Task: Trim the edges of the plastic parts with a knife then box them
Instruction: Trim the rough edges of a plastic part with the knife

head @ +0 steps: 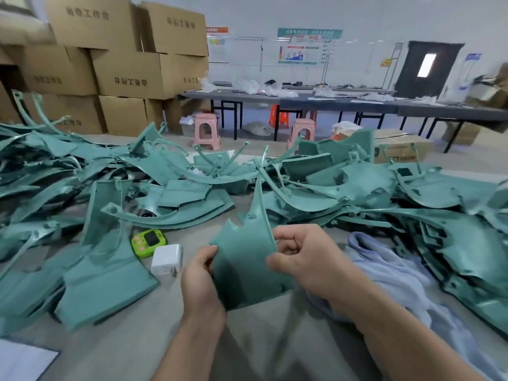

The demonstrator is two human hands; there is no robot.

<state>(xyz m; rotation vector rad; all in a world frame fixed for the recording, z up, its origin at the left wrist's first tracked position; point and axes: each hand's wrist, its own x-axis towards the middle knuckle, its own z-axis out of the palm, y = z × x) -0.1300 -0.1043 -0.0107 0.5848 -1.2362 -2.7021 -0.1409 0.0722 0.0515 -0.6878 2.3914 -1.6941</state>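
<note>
Left hand grips plastic part left edge; right hand pinches right edge (fingers curled).

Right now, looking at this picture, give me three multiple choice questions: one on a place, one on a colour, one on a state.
1. Where does the white charger lie relative to the green timer? A. close beside it B. on top of it C. far from it
2. What colour are the plastic parts? A. red B. teal green C. white
3. The middle part is: A. lying untouched B. in one hand C. in both hands
Answers: 1 A, they sit side by side; 2 B, all are teal green; 3 C, the left hand grips its left edge, the right hand its right edge.
</note>
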